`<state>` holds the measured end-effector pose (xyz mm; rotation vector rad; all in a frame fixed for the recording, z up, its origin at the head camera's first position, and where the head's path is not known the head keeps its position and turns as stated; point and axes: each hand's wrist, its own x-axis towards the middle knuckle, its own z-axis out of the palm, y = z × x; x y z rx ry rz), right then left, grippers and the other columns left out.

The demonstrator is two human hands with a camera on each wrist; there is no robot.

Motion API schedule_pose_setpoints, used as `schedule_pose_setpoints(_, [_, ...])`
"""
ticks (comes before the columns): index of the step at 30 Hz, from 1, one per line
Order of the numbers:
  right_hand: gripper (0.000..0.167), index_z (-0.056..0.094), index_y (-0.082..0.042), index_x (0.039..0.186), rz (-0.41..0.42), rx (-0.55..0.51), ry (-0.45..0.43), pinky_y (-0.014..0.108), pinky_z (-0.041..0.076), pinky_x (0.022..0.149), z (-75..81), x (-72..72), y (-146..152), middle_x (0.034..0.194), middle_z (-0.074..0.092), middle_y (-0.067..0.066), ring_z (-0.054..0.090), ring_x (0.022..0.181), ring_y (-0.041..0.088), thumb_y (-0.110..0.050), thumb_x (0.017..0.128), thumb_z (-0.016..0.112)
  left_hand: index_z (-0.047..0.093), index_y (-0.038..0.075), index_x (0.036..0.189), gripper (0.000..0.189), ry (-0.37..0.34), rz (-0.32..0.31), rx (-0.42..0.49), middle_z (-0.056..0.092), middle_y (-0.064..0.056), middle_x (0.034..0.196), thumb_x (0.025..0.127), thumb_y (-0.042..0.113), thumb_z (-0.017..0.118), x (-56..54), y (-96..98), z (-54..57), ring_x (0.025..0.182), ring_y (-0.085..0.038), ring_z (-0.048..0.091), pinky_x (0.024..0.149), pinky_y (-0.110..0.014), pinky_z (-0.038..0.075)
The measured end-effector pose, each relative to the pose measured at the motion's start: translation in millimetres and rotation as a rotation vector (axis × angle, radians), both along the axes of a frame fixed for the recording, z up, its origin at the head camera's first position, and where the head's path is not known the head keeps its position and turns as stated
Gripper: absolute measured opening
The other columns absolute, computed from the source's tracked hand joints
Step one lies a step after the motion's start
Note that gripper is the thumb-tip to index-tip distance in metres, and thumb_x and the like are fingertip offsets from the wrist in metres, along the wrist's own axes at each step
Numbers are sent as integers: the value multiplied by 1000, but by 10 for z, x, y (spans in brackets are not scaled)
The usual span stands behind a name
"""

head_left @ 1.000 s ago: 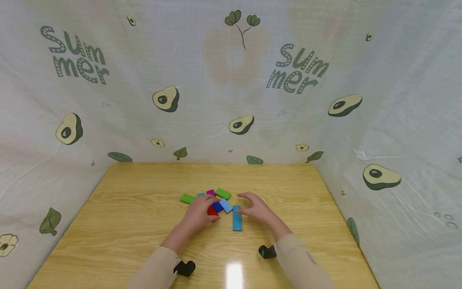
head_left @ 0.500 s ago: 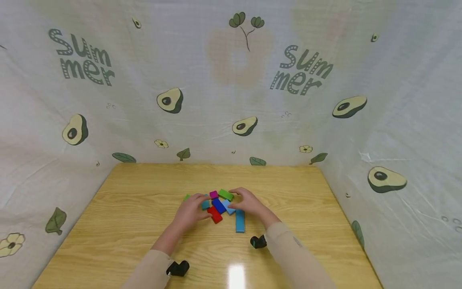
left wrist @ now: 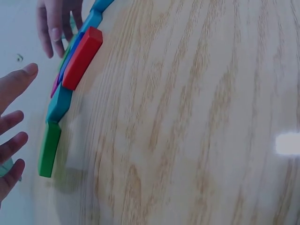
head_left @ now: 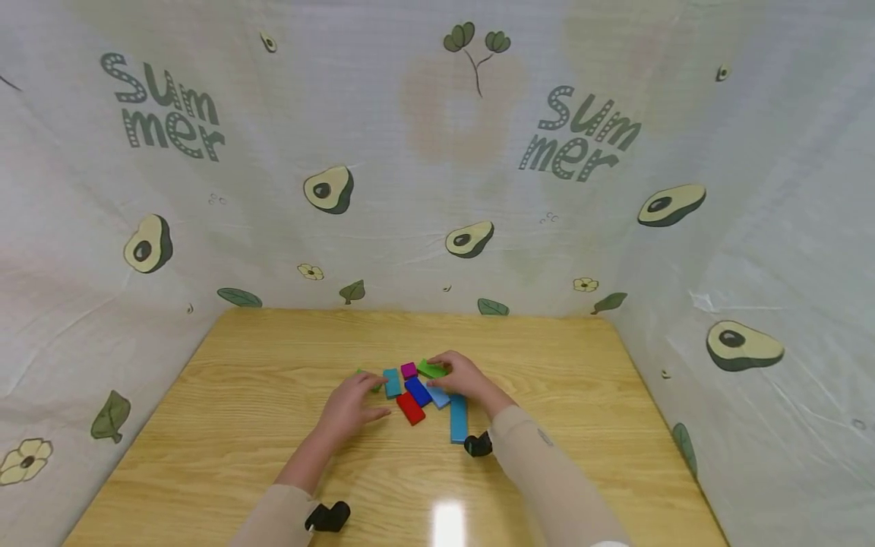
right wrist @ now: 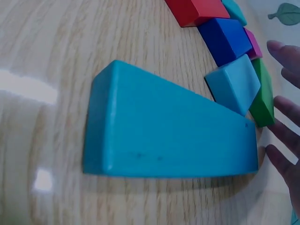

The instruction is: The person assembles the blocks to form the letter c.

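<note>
Several coloured wooden blocks lie together mid-table. My left hand (head_left: pixel 345 404) is at the cluster's left side, thumb and fingers spread apart. It partly covers a green block (left wrist: pixel 49 150) in the head view, beside a teal block (head_left: pixel 392 384). My right hand (head_left: pixel 463 377), fingers relaxed, is over the right side, close to another green block (head_left: pixel 428 369) and a light blue block (head_left: pixel 439 397). Between the hands are a red block (head_left: pixel 411 409), a dark blue block (head_left: pixel 418 392) and a small magenta block (head_left: pixel 409 371). A long blue block (head_left: pixel 459 422) lies below the right hand.
The wooden table (head_left: pixel 273 357) is bordered at the back and sides by a printed cloth (head_left: pixel 396 258) with avocados and lettering. Black wrist pieces (head_left: pixel 330 517) show at both sleeves. A bright light reflection lies on the front of the table.
My left hand has moved left off the red and dark blue blocks, uncovering them and the teal block. My right hand has shifted left over the light blue and right green blocks.
</note>
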<state>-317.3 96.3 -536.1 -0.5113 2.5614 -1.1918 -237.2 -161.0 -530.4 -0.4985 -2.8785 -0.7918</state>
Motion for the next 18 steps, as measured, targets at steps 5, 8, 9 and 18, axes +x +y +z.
schedule_pose_setpoints(5, [35,70,-14,119,-8,1,9,41,47,96,-55,-79,-61,120,60,5,55,109,23,-23,86,77,67,10,122,53,2,16,8,63,-6,119,76,29,85,29,-37,-18,113,-31,57,96,-48,48])
schedule_pose_setpoints(8, [29,73,-15,113,-14,-3,12,40,48,94,-72,-111,-101,115,62,3,56,104,20,-22,85,78,67,10,121,53,7,25,2,63,-6,119,76,30,85,47,-62,-23,114,-31,57,97,-48,47])
schedule_pose_setpoints(9, [28,73,-14,112,-14,-5,16,40,48,93,-81,-122,-115,114,62,3,56,103,20,-21,85,78,67,10,121,53,16,23,0,63,-6,118,75,29,86,52,-71,-30,113,-31,58,96,-49,47])
schedule_pose_setpoints(18, [18,76,-10,103,-36,-21,36,39,48,87,-118,-155,-165,107,63,3,55,97,19,-11,85,77,68,10,118,52,34,20,38,63,-6,118,73,27,87,59,-135,-77,113,-31,58,97,-48,47])
